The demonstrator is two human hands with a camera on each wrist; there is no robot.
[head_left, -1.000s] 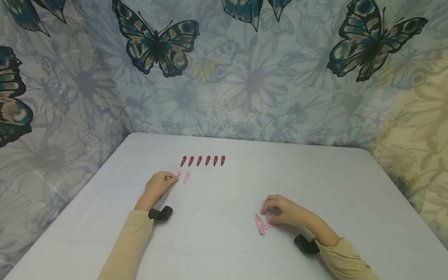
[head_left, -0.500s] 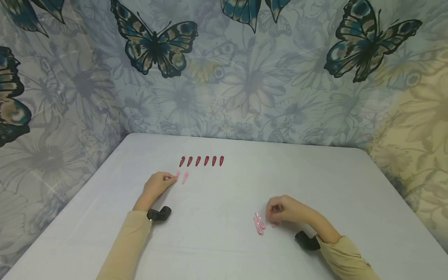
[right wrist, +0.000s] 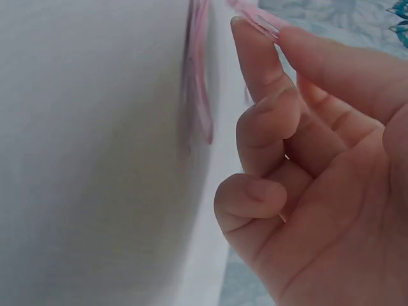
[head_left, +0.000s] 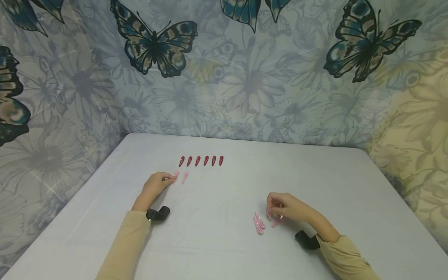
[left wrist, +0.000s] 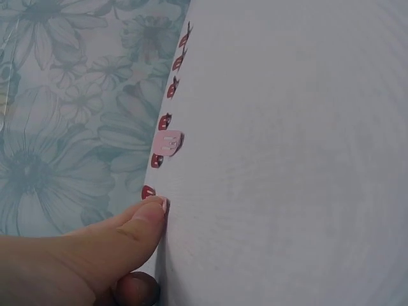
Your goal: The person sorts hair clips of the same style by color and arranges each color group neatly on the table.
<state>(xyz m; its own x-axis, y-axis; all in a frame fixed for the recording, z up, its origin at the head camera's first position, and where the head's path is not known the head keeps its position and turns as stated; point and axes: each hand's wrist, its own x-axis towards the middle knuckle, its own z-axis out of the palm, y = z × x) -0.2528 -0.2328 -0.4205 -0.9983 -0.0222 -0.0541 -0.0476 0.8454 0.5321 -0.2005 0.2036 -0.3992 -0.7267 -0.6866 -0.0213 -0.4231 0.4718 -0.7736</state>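
At the left end of a short row, my left hand (head_left: 154, 186) pinches a pink snap hair clip (head_left: 176, 174) lying on the table; in the left wrist view the thumb covers most of it. A second pink clip (head_left: 184, 177) lies just to its right. Between thumb and index finger, my right hand (head_left: 290, 206) holds another pink hair clip (right wrist: 258, 18), its other fingers curled. Under that hand lies one more pink clip (head_left: 277, 221), partly hidden. Beside it two pink clips (head_left: 259, 223) lie close together on the table.
Several red hair clips (head_left: 197, 161) form a straight row behind the pink ones. A white table (head_left: 217, 241) stretches to a wall covering (head_left: 252, 97) printed with butterflies and flowers. Each wrist wears a black camera (head_left: 159, 213).
My right hand has shifted right from the pink clips, then lifted slightly with one pinched. One clip now lies apart from the remaining pair. My left hand stays at its clip.
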